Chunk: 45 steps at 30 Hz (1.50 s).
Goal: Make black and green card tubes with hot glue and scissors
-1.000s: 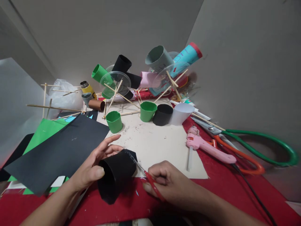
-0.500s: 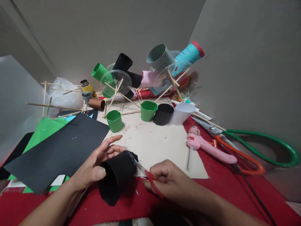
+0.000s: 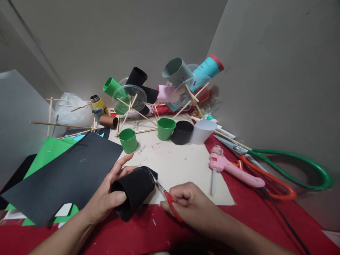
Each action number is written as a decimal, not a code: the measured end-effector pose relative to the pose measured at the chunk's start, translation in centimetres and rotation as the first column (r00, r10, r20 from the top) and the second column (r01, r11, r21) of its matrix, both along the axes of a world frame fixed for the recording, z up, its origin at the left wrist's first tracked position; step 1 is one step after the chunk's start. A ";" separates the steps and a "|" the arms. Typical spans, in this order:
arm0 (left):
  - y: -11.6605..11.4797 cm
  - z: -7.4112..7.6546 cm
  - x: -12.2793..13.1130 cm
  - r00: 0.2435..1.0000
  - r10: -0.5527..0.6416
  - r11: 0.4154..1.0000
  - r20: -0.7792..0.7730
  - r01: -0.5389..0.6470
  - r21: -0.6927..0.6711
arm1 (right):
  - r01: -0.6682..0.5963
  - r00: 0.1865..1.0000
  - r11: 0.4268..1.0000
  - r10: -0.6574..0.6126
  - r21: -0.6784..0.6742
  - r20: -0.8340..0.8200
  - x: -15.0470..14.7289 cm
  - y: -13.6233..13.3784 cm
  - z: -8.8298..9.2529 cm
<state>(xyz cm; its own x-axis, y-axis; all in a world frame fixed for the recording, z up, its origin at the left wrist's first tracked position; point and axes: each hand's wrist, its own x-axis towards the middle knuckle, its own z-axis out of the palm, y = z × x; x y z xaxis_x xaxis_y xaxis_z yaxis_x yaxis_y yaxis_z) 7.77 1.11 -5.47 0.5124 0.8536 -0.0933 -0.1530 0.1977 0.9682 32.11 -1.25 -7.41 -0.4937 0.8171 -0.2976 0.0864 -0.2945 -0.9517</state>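
Note:
My left hand (image 3: 106, 196) grips a black paper cup (image 3: 134, 189) lying on its side, thumb on the open rim, fingers over the top. My right hand (image 3: 187, 205) is closed round small red-handled scissors (image 3: 167, 200). Their blades reach the cup's bottom edge, where a black paper flap (image 3: 151, 173) sticks out. Both hands hover over the near edge of a beige sheet (image 3: 180, 166) on a red table cover (image 3: 247, 212).
A large black sheet (image 3: 66, 173) over green paper (image 3: 47, 152) lies left. Green (image 3: 128, 140), green (image 3: 165, 128), black (image 3: 182, 132) and white cups (image 3: 202, 130) stand behind. A pink glue gun (image 3: 231, 168), big scissors (image 3: 265, 166) and a stick-and-cup model (image 3: 148, 92) lie right and back.
The left hand has turned the black cup a little, its mouth now lower and nearer me. The scissors stay at the cup's bottom edge. The view shifted slightly.

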 end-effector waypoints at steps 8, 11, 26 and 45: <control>0.1 0.8 -0.4 0.996 -0.041 0.994 -0.079 0.049 0.102 | -0.028 0.999 1.000 0.028 0.003 -0.044 0.0 -0.2 0.2; 0.2 0.8 -0.4 0.995 -0.027 0.994 -0.093 0.037 0.106 | -0.042 0.998 0.998 0.044 0.057 -0.037 0.1 -0.2 0.3; 0.1 1.4 -0.3 0.995 -0.018 0.992 -0.099 0.030 0.120 | -0.089 0.996 0.994 0.089 0.063 0.000 -0.1 -0.2 0.5; 0.1 2.1 -0.4 0.971 -0.114 0.972 -0.213 0.153 0.179 | -0.126 0.984 0.932 0.073 0.339 0.166 0.4 0.0 -0.3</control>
<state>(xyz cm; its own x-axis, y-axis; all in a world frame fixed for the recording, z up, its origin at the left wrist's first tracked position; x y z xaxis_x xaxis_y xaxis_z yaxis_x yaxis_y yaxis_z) 7.39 1.20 -3.38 0.6105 0.7907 -0.0458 0.0622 0.0098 0.9980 32.52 -1.22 -7.66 -0.5499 0.8313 -0.0805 0.2456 0.0688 -0.9669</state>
